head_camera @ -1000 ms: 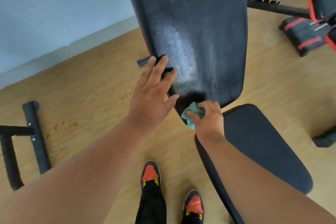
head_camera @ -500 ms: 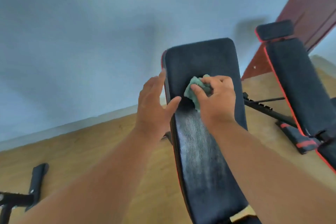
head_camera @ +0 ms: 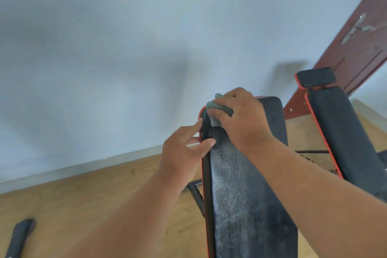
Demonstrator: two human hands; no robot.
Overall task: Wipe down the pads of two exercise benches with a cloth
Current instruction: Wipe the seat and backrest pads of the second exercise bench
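An inclined black back pad point(head_camera: 240, 195) with red piping rises in front of me, its lower surface shiny with wet streaks. My right hand point(head_camera: 243, 119) presses a bunched green cloth point(head_camera: 217, 109) against the pad's top left corner. My left hand point(head_camera: 186, 153) holds the pad's left edge just below, thumb on the face and fingers wrapped behind. A second black bench pad point(head_camera: 345, 138) with a small headrest point(head_camera: 315, 77) stands to the right.
A pale blue wall fills the background, with a dark red door point(head_camera: 356, 37) at the right. The floor is light wood. Black frame bars point(head_camera: 196, 195) show under the pad, and a black foot piece point(head_camera: 18, 234) lies at the lower left.
My right hand has slid the cloth from the pad's bottom edge up to its top left corner. My left hand followed upward along the left edge, and my view has tilted up.
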